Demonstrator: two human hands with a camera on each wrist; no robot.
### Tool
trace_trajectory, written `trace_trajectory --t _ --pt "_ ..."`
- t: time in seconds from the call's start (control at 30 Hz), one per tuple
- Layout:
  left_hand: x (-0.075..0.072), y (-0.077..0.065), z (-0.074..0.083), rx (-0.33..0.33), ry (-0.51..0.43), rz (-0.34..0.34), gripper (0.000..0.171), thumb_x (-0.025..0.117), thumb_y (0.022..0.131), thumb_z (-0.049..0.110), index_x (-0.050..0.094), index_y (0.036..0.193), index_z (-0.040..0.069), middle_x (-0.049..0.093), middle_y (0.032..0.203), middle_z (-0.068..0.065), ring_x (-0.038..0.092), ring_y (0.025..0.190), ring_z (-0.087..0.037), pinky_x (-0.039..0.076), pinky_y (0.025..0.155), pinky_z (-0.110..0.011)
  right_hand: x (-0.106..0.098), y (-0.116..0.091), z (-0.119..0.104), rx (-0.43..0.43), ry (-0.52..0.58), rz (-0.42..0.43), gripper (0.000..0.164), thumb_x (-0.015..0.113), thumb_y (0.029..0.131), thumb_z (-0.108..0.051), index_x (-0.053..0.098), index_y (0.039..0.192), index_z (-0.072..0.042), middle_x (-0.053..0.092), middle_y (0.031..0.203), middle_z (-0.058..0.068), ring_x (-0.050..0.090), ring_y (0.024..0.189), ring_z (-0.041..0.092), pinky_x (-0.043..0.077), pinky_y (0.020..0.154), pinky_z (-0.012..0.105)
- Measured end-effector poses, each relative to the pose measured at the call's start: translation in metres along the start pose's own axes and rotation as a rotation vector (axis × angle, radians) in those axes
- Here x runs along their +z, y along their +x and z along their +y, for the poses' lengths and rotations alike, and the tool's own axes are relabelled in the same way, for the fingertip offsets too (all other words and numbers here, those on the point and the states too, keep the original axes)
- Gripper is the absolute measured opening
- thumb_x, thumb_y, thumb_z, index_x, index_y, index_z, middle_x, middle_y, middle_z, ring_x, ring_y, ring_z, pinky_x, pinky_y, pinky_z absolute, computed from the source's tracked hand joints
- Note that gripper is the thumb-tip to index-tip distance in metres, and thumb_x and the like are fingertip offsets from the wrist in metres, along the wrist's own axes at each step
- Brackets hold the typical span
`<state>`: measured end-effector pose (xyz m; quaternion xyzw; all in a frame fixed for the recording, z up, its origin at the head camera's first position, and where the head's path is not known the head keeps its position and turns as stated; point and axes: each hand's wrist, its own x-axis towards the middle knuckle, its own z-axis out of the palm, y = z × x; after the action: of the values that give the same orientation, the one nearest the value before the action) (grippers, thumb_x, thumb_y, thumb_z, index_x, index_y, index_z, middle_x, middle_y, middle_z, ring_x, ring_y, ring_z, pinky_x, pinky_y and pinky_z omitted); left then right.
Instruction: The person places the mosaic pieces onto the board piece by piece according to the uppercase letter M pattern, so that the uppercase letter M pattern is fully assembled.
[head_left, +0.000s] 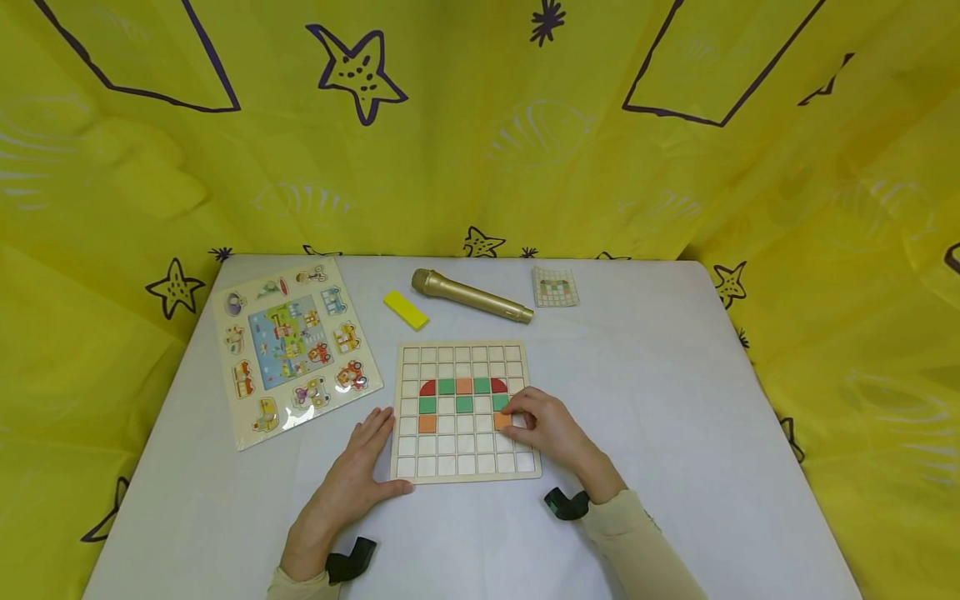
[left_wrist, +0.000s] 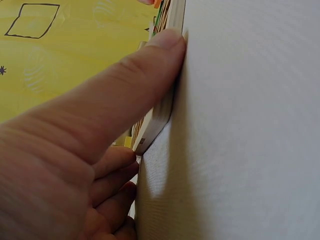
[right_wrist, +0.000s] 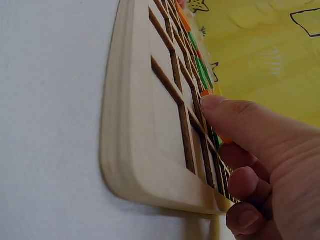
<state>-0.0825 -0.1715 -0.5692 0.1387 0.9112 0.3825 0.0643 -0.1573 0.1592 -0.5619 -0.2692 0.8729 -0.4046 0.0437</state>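
A wooden grid board point(head_left: 465, 479) lies flat on the table, with green, orange and red tiles set in some of its squares. At the board's right side, my right hand point(head_left: 551, 429) pinches an orange tile point(head_left: 502, 422) between thumb and fingers, just below a green tile point(head_left: 500, 403). That orange tile point(right_wrist: 205, 93) is mostly hidden by the thumb in the right wrist view. My left hand point(head_left: 352, 483) rests at the lower left corner of the board, its fingers along the left edge. Its thumb point(left_wrist: 145, 70) touches the board's near edge point(left_wrist: 176, 15).
A picture puzzle board point(head_left: 240, 417) with vehicle pieces lies at the left. Beyond the grid board are a yellow block point(head_left: 406, 310), a gold microphone point(head_left: 472, 296) and a small pattern card point(head_left: 556, 298). A yellow patterned curtain point(head_left: 450, 167) surrounds the white table point(head_left: 660, 400).
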Motion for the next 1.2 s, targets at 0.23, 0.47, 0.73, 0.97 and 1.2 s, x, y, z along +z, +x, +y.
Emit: trace_trajectory --t 0.23,0.47,0.73,0.97,1.2 --pt "0.0000 0.0000 0.0005 -0.007 -0.006 -0.002 0.106 0.091 0.066 0.029 0.033 0.149 -0.005 0.026 0.157 -0.015 0.015 0.146 -0.031 0.013 0.117 -0.049 0.0017 0.0003 0.0010 0.018 0.000 -0.004 0.024 0.083 0.078 -0.011 0.073 0.099 -0.008 0.058 0.093 -0.004 0.043 0.064 0.007 0.039 0.053 0.020" --pt "-0.0003 -0.0002 0.0017 -0.008 0.000 0.000 0.107 0.091 0.066 0.028 0.033 0.149 -0.005 0.026 0.157 -0.015 0.015 0.146 -0.032 0.013 0.117 -0.049 0.0015 -0.0008 -0.0002 0.039 0.003 0.001 0.027 0.084 0.077 -0.014 0.072 0.100 -0.009 0.056 0.092 -0.004 0.042 0.064 0.007 0.038 0.053 0.020" --pt "0.0000 0.0001 0.0022 0.011 0.011 0.017 0.106 0.091 0.065 0.029 0.034 0.148 -0.006 0.028 0.156 -0.016 0.017 0.145 -0.033 0.014 0.117 -0.049 0.0027 -0.0016 0.0003 0.023 -0.005 0.021 0.023 0.082 0.080 -0.015 0.073 0.100 -0.010 0.056 0.093 -0.004 0.041 0.064 0.007 0.037 0.053 0.020" --pt "-0.0032 0.0011 0.0020 -0.002 0.016 -0.010 0.108 0.090 0.065 0.032 0.033 0.149 -0.005 0.026 0.157 -0.015 0.015 0.146 -0.031 0.011 0.118 -0.045 0.0048 -0.0023 -0.0004 -0.020 0.007 0.071 0.017 0.079 0.083 -0.016 0.074 0.097 -0.009 0.058 0.092 -0.005 0.042 0.064 0.006 0.038 0.052 0.021" --pt "-0.0080 0.0001 0.0038 -0.024 0.043 -0.036 0.105 0.087 0.071 0.037 0.031 0.149 -0.006 0.023 0.158 -0.015 0.015 0.145 -0.032 0.015 0.117 -0.049 0.0010 -0.0059 0.0002 -0.017 -0.002 0.121 0.013 0.078 0.085 -0.012 0.074 0.097 -0.010 0.061 0.094 -0.006 0.046 0.066 0.006 0.042 0.054 0.021"
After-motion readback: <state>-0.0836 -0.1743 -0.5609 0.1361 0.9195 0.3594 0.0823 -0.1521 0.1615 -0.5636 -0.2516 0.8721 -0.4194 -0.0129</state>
